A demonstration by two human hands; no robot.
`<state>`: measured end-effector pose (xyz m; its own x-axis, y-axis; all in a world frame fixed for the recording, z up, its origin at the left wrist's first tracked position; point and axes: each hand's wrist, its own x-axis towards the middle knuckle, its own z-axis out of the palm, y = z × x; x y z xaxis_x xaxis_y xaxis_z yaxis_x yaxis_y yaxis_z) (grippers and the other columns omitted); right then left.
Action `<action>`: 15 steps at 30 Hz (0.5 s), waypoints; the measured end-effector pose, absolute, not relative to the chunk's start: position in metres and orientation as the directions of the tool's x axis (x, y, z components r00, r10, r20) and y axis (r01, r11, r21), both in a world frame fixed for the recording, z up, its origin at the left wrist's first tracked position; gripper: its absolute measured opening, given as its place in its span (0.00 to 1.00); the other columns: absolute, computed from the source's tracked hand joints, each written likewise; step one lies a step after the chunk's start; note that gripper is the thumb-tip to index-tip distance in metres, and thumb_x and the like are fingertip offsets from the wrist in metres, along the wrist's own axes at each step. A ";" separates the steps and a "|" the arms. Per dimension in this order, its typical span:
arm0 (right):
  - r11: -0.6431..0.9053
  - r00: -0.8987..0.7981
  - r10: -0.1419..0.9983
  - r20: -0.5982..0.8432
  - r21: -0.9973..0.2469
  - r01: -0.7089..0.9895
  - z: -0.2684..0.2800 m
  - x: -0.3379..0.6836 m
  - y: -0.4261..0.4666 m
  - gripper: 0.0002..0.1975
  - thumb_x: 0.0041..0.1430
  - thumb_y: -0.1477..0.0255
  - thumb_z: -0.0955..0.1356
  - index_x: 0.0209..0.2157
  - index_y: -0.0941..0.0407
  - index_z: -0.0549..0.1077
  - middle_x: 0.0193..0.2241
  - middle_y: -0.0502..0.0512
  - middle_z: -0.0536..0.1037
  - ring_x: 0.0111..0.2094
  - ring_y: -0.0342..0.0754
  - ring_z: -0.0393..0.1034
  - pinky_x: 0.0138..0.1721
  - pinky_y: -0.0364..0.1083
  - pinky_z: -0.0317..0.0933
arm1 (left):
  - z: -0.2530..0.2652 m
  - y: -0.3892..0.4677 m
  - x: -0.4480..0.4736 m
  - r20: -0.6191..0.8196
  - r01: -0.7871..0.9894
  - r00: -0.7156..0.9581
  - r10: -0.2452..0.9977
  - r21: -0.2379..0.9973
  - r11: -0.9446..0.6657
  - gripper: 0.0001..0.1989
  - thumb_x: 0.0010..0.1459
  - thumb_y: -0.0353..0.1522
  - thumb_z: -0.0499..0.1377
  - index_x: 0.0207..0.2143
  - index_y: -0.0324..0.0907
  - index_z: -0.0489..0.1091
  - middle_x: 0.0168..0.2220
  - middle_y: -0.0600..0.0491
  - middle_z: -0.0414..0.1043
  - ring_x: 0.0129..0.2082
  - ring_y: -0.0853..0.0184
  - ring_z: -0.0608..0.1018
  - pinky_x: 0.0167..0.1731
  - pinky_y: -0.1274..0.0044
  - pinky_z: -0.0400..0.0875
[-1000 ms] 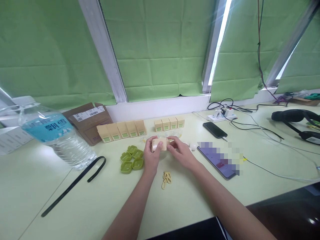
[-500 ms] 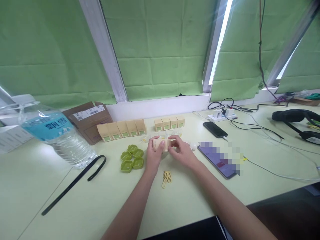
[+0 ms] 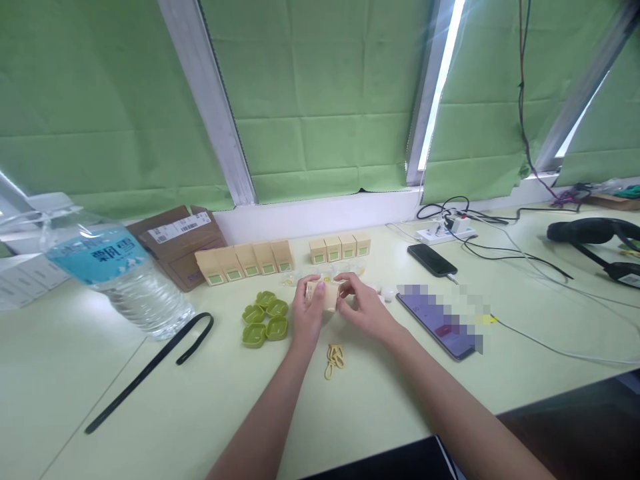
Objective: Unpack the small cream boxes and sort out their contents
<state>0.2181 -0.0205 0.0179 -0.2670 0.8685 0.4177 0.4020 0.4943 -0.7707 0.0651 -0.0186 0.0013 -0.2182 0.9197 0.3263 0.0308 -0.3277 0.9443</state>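
Observation:
Between my two hands is a small tan cardboard box (image 3: pixel 327 298), raised over the middle of the table. My left hand (image 3: pixel 309 308) is wrapped round its left side, thumb across the face toward me. At the box's right end, my right hand (image 3: pixel 361 305) has its bent fingers and thumb closed on the edge. Clear small packets (image 3: pixel 295 277) lie just behind the hands, partly hidden. To the left are several green flower-shaped cups (image 3: pixel 265 319). A little pile of yellow loops (image 3: pixel 335 360) lies nearer me. White round pieces (image 3: pixel 387 293) sit beside my right hand.
Small boxes stand in a left row (image 3: pixel 250 260) and a right row (image 3: pixel 340 247) at the back. A large water bottle (image 3: pixel 135 280), brown carton (image 3: pixel 183 243) and black strap (image 3: pixel 145 377) occupy the left. Phones (image 3: pixel 433 260), a power strip (image 3: pixel 445 232), cables and a headset (image 3: pixel 590 231) lie right.
The box has turned and tipped slightly in my hands, its right end now lower. Both hands stay on it. The things on the table have kept their places.

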 end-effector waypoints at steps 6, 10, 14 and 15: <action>0.496 -0.265 0.868 0.421 -0.773 0.396 0.015 0.218 -0.018 0.20 0.58 0.71 0.64 0.53 0.52 0.65 0.37 0.52 0.78 0.41 0.49 0.73 0.45 0.49 0.63 | 0.001 -0.019 0.066 0.283 0.028 -0.179 0.942 0.959 -0.283 0.19 0.61 0.48 0.58 0.47 0.45 0.69 0.38 0.52 0.73 0.32 0.67 0.74 0.31 0.78 0.69; 0.492 -0.271 0.870 0.413 -0.774 0.398 0.015 0.218 -0.019 0.19 0.58 0.72 0.63 0.52 0.51 0.66 0.38 0.52 0.78 0.41 0.49 0.73 0.45 0.48 0.63 | -0.001 -0.017 0.065 0.273 0.019 -0.182 0.944 0.961 -0.275 0.19 0.62 0.48 0.57 0.46 0.46 0.69 0.38 0.52 0.73 0.30 0.69 0.74 0.30 0.78 0.69; 0.503 -0.287 0.862 0.417 -0.766 0.399 0.016 0.218 -0.019 0.17 0.58 0.72 0.63 0.50 0.51 0.67 0.40 0.52 0.79 0.41 0.48 0.74 0.44 0.48 0.63 | -0.001 -0.016 0.065 0.272 0.021 -0.194 0.943 0.962 -0.273 0.18 0.62 0.49 0.57 0.44 0.45 0.69 0.39 0.52 0.72 0.30 0.69 0.73 0.28 0.79 0.68; 0.505 -0.289 0.862 0.417 -0.764 0.402 0.016 0.218 -0.019 0.17 0.58 0.72 0.63 0.50 0.51 0.67 0.41 0.52 0.79 0.40 0.48 0.74 0.44 0.48 0.63 | -0.001 -0.016 0.065 0.269 0.019 -0.193 0.943 0.962 -0.271 0.18 0.61 0.49 0.57 0.43 0.45 0.69 0.39 0.53 0.72 0.30 0.69 0.73 0.28 0.79 0.67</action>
